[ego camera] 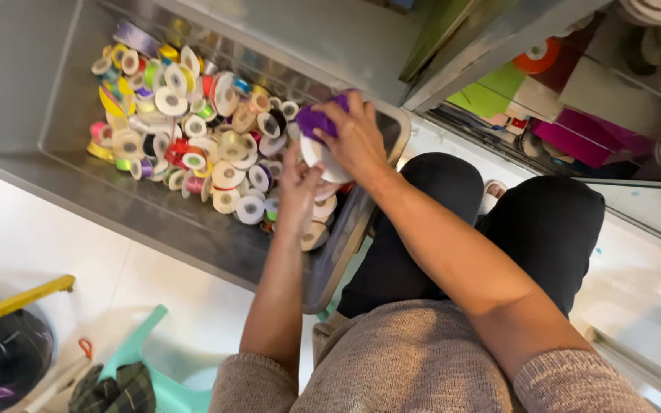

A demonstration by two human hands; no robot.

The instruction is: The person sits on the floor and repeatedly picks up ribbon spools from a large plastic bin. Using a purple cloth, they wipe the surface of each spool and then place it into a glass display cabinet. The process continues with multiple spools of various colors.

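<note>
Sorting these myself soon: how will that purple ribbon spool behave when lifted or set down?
The purple ribbon spool is probably light: the right hand grips it by fingertips. Round like the spools in the grey bin, it may roll on edge. Its loose end could unwind.

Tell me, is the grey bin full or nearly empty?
Partly full: ribbon spools cover one part of the grey bin; the rest shows bare floor.
</note>
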